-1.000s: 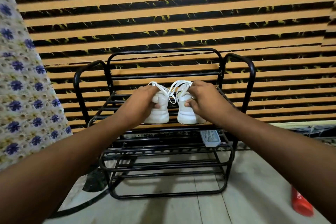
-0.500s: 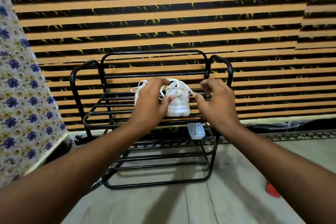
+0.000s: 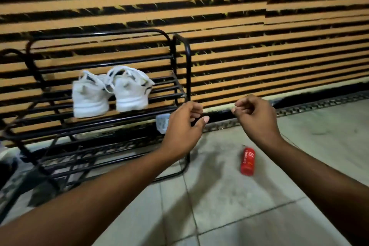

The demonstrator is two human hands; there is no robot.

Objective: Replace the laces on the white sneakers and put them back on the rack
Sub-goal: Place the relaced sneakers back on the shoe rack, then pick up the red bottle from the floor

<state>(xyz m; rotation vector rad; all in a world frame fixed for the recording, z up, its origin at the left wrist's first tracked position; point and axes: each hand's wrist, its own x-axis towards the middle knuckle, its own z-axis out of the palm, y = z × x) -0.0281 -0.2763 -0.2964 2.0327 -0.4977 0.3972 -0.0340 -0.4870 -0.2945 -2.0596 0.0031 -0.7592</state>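
Observation:
Two white sneakers stand side by side, heels toward me, on the top shelf of the black metal rack (image 3: 180, 46): the left sneaker (image 3: 88, 97) and the right sneaker (image 3: 130, 91), both with white laces. My left hand (image 3: 184, 126) hovers to the right of the shoes, near the rack's right end, with curled fingers and nothing in it. My right hand (image 3: 254, 115) is farther right, over the floor, loosely curled and empty. Neither hand touches the shoes.
A red can (image 3: 247, 161) lies on the tiled floor to the right of the rack. A small pale object (image 3: 162, 123) sits on a lower shelf, partly behind my left hand. An orange and black striped wall (image 3: 259, 26) runs behind the rack.
Both hands have let go of the sneakers and drawn back to the right. The shoes stay on the top shelf. The view has swung right, showing more floor.

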